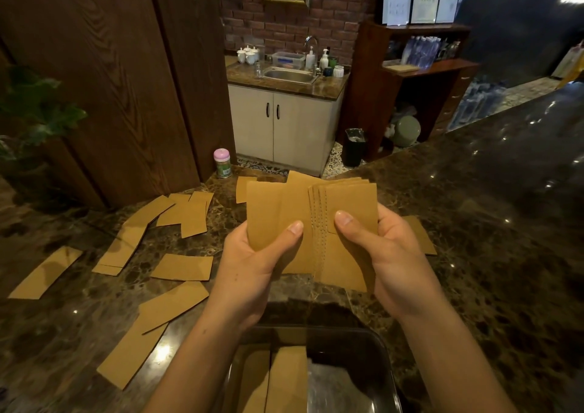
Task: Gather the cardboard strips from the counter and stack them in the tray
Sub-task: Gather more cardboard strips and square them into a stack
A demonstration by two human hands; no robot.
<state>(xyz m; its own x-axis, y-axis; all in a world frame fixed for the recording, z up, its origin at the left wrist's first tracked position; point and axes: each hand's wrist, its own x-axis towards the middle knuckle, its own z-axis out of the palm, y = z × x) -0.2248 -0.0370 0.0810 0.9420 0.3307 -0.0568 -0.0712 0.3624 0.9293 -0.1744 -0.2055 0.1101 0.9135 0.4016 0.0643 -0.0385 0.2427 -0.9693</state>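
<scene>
Nearest to the camera, a dark tray [387, 365] stands on the marble bench [474, 223], at the lower edge of the view; inside it, on the left part, some cardboard strips [286, 381] already lie flat, and the right part of its floor is bare. Both forearms pass over the tray. Above it the left hand [252, 273] and the right hand [395, 254] are closed on a fanned bundle of strips [316, 219]; each thumb presses on the front face, and the other fingers are behind and hidden. The bundle is plain tan, with thin overlapping edges and dotted seam lines near the middle. To the left, loose strips [126, 245] are scattered on the bench; some overlap, others lie alone, and the dark stone shows between them. One strip [422, 235] lies partly hidden behind the right hand. The right side of the bench is open and shiny. Farther, a small jar with a pink lid [222, 162] stands near the far edge of the bench, beside a wooden panel wall [110, 80]; beyond are a sink cabinet [284, 121] and a black bin [354, 147].
</scene>
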